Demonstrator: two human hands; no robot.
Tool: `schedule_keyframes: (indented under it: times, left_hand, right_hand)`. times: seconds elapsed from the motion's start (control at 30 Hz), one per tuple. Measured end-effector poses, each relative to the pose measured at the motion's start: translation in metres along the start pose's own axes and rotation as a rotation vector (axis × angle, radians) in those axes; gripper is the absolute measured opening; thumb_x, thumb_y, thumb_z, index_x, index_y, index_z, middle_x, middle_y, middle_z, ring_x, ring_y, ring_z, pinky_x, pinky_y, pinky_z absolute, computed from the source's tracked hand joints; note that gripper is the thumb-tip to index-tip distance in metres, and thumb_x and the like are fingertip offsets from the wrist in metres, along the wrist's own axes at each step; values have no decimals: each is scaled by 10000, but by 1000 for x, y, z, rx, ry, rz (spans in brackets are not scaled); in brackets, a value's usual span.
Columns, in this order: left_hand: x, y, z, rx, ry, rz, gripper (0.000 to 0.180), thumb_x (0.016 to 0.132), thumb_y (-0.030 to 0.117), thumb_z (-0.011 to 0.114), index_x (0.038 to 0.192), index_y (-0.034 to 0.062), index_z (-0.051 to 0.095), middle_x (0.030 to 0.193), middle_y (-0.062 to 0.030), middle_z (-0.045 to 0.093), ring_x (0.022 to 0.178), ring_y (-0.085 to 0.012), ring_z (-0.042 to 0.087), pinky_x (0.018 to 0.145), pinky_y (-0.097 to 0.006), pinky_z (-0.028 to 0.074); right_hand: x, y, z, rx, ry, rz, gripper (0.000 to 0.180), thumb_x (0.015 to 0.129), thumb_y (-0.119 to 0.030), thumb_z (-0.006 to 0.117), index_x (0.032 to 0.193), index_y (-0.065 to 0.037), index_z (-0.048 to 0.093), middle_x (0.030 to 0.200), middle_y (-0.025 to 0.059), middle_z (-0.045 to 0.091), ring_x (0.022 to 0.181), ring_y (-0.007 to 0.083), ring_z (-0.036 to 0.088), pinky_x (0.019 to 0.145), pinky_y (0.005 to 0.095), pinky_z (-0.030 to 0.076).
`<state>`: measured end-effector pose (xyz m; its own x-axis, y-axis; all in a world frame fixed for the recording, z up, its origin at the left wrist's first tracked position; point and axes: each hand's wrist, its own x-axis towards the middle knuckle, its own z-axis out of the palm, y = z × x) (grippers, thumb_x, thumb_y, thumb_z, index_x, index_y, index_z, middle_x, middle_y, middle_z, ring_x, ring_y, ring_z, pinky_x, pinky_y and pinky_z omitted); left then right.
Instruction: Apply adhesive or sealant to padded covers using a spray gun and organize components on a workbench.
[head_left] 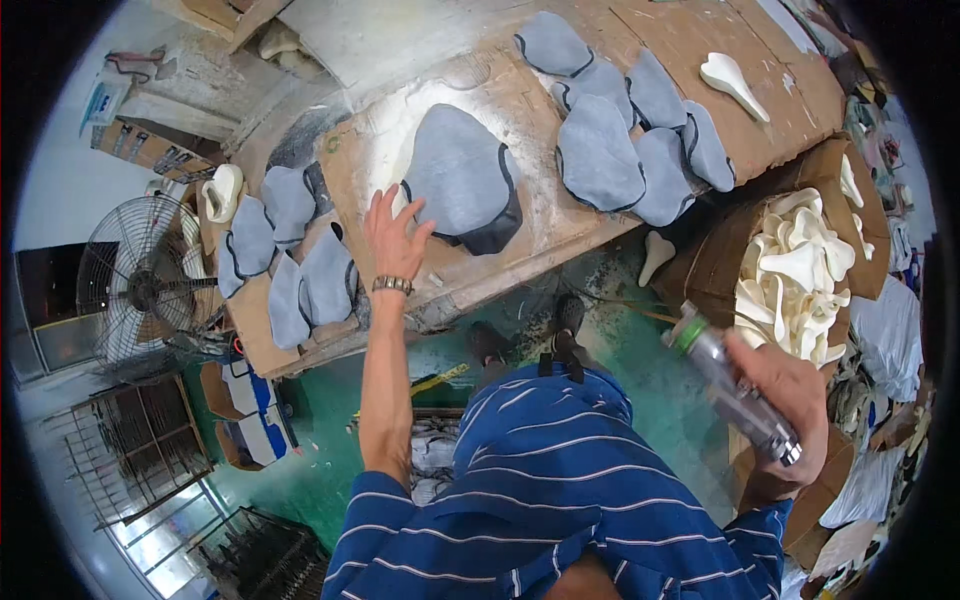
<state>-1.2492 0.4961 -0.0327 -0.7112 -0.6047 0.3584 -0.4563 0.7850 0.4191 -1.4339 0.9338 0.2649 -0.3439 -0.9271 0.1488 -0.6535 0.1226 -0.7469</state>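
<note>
My left hand, fingers spread, lies at the left edge of a grey saddle-shaped cover with black edging. A small cream-coloured bit shows beside its fingers; whether it is part of the cover I cannot tell. Over on the right, away from the table, my right hand is wrapped round a grey cylindrical tool with a green collar at its upper end and a metal fitting at the lower one. Motion blurs it, so its exact kind is unclear. White powder coats the cardboard around the cover.
More grey covers lie in groups on the cardboard-topped table, right and left. A cream foam piece rests far right. Right of me stands a carton full of cream foam pieces. A fan stands left.
</note>
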Motion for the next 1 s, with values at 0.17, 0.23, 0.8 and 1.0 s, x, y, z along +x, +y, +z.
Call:
schedule_keyframes:
  times: [0.17, 0.23, 0.8, 1.0]
  left_hand:
    - [19, -11, 3, 91, -73, 82, 245, 723, 247, 842, 947, 148, 831, 1375, -88, 641, 1407, -372, 478, 1156, -476, 388]
    - [32, -14, 0, 44, -92, 72, 246, 710, 240, 842, 935, 141, 825, 1365, -85, 640, 1416, -368, 463, 1168, -492, 359]
    - [72, 3, -104, -84, 277, 131, 152, 714, 152, 788, 863, 123, 791, 1192, -87, 676, 1329, -349, 531, 1119, -524, 380]
    - [51, -104, -212, 94, 393, 77, 197, 713, 135, 813, 908, 119, 782, 1186, -91, 693, 1253, -336, 588, 1067, -480, 445]
  right_hand:
    - [-8, 8, -14, 5, -48, 82, 672, 768, -138, 780, 1382, 80, 614, 809, 138, 677, 704, 256, 673, 621, 330, 494]
    - [-14, 7, -13, 4, 36, 154, 677, 753, -94, 802, 1381, 79, 616, 812, 141, 685, 699, 253, 675, 624, 335, 504]
    - [13, -29, 30, 59, -92, 190, 672, 776, -282, 751, 1324, 92, 641, 876, 141, 695, 748, 234, 647, 721, 334, 488]
    - [54, -57, 76, 4, -193, 179, 631, 806, -133, 733, 1384, 76, 591, 927, 205, 691, 763, 292, 656, 734, 370, 508]
